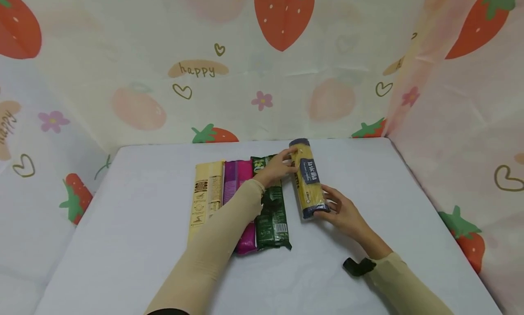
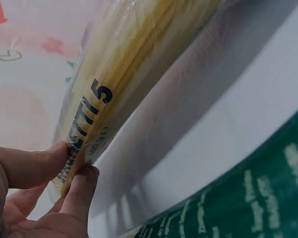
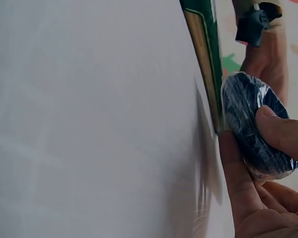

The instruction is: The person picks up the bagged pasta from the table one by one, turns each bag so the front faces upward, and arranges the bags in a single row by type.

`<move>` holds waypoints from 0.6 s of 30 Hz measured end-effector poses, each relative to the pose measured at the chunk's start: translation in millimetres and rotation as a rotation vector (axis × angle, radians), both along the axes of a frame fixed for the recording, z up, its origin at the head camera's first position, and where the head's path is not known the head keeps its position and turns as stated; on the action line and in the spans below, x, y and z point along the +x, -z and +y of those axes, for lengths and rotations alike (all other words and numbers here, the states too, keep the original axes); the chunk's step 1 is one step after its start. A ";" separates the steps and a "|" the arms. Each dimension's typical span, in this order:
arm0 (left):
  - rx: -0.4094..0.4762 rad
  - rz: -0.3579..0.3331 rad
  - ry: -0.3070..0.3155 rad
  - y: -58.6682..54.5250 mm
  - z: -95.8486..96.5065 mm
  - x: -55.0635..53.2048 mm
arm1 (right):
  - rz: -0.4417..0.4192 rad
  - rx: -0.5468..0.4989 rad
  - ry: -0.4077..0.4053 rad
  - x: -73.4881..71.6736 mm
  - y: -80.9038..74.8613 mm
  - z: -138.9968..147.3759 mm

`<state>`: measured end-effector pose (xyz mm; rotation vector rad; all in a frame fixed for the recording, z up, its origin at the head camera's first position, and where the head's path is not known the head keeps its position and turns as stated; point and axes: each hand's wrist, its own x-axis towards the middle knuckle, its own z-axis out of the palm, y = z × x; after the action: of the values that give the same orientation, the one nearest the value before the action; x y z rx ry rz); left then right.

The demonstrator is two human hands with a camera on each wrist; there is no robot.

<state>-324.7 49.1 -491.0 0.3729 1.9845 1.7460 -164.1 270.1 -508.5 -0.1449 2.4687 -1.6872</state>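
Lying side by side on the desk (image 1: 123, 251), the cream packet (image 1: 209, 192), magenta packet (image 1: 247, 241) and dark green packet (image 1: 271, 233) look done to me, so probably only the spaghetti pack (image 1: 309, 192) remains, just right of them, right hand (image 1: 344, 215) gripping its near end, left hand (image 1: 276, 169) pinching the far one.

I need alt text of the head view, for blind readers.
A person's left hand and right hand hold a yellow pasta pack near opposite ends, beside a cream packet, magenta packet and green packet on a white table.
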 end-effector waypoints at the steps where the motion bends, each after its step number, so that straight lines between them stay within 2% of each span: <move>1: -0.001 -0.005 0.005 -0.3 0.6 -0.3 | -0.001 0.005 0.003 -0.8 0.6 0.6; 6: -0.033 -0.016 0.021 -0.8 4.4 -1.8 | -0.012 0.032 0.013 -4.7 3.7 3.7; 18: -0.098 0.033 0.021 4.8 18.6 -6.8 | -0.015 0.046 0.028 -14.0 3.9 7.1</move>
<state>-331.5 67.7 -495.8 0.3903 2.0727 1.6325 -178.1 277.2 -512.3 -0.0929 2.5080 -1.6346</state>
